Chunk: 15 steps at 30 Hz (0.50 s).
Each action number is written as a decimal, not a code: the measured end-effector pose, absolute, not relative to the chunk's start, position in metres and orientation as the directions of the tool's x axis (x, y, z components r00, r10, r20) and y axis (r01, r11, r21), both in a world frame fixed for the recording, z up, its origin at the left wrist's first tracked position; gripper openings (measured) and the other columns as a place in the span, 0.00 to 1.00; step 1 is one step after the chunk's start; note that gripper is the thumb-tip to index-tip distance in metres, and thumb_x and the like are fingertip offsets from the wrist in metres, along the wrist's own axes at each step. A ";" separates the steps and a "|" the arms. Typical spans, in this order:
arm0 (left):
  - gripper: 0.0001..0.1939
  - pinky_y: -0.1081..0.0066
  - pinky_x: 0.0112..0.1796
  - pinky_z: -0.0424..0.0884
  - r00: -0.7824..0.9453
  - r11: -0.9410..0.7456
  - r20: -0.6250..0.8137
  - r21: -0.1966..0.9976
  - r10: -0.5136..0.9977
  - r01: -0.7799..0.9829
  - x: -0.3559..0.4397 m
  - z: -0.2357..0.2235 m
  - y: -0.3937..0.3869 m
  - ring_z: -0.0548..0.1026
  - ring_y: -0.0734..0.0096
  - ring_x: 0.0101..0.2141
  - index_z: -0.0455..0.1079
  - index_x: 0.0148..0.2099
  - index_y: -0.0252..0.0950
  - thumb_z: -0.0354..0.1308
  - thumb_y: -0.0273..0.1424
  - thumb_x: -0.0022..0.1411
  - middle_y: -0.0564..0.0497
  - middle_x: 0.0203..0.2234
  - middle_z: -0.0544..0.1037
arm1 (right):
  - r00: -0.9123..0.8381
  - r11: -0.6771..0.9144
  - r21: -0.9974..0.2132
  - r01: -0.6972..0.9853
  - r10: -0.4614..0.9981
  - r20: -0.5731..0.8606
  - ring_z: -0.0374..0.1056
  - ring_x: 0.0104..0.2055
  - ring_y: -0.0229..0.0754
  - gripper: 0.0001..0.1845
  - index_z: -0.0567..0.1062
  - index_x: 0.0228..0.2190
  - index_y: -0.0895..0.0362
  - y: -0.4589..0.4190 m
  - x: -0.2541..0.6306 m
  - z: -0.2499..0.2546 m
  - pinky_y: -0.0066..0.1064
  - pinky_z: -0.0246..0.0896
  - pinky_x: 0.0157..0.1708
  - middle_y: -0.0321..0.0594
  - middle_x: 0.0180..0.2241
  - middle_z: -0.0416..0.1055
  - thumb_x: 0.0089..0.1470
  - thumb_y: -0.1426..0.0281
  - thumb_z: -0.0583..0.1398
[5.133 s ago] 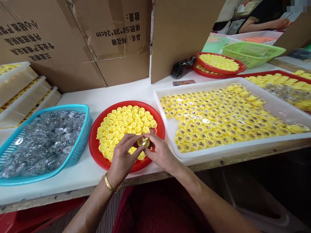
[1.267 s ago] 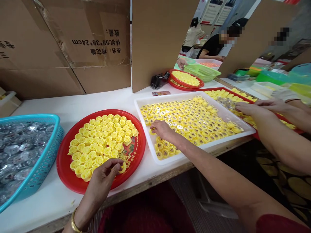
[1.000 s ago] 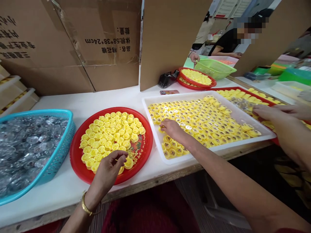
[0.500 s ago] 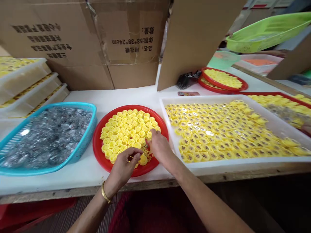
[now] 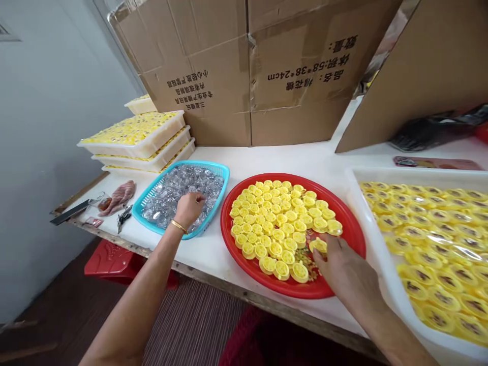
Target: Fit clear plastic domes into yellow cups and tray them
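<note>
My left hand, with a gold bangle at its wrist, is over the blue basket. Its fingers are curled together among small clear plastic covers; anything between them is hidden. My right hand is at the right side of a round red tray, its thumb and fingers pinching a small round yellow plastic case. Many similar yellow cases sit close together across the tray. Tiny yellowish bits lie on the bare patch of tray beside my right hand.
To the right stands a white tray of finished-looking yellow cases. Stacked white trays stand at the back left, before a cardboard wall. Keys and a pinkish cloth lie left of the basket. A red stool is below.
The view has swung left. My left hand has gone from the red tray to the blue basket. My right hand remains at the tray, now with a yellow case in its fingers.
</note>
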State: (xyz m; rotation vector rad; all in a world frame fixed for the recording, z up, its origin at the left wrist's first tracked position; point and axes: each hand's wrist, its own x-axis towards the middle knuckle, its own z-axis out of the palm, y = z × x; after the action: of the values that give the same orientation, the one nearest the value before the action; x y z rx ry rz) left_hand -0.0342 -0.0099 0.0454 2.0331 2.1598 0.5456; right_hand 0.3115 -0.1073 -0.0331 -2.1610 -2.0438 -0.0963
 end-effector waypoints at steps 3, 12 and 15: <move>0.13 0.69 0.36 0.66 -0.019 0.003 0.058 0.261 0.998 0.965 -0.038 0.032 0.010 0.76 0.59 0.35 0.77 0.42 0.38 0.57 0.30 0.54 0.45 0.33 0.80 | 0.018 -0.007 -0.069 0.998 0.988 0.155 0.71 0.41 0.51 0.18 0.68 0.47 0.65 -0.112 0.311 -0.036 0.36 0.67 0.37 0.53 0.43 0.71 0.56 0.70 0.56; 0.10 0.69 0.32 0.62 -0.024 0.036 -0.087 0.130 0.996 0.991 -0.026 0.018 0.032 0.70 0.61 0.29 0.75 0.33 0.34 0.56 0.33 0.53 0.47 0.23 0.75 | -0.029 0.026 0.030 0.999 0.994 0.102 0.68 0.41 0.50 0.13 0.71 0.42 0.63 -0.121 0.312 -0.013 0.38 0.63 0.41 0.51 0.40 0.70 0.54 0.80 0.53; 0.14 0.70 0.30 0.58 -0.096 0.100 -0.047 0.108 0.994 0.989 -0.032 0.022 0.030 0.68 0.62 0.30 0.74 0.35 0.33 0.53 0.38 0.55 0.47 0.26 0.74 | -0.021 0.022 -0.009 1.000 0.995 0.094 0.67 0.41 0.50 0.13 0.71 0.41 0.63 -0.121 0.318 -0.012 0.37 0.62 0.41 0.51 0.40 0.69 0.53 0.80 0.54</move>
State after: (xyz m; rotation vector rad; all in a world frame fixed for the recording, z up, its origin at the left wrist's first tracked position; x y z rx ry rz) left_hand -0.0316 0.0303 0.0221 2.0364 2.2477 0.0735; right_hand 0.3180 -0.1210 -0.0120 -2.1452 -2.1918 -0.0913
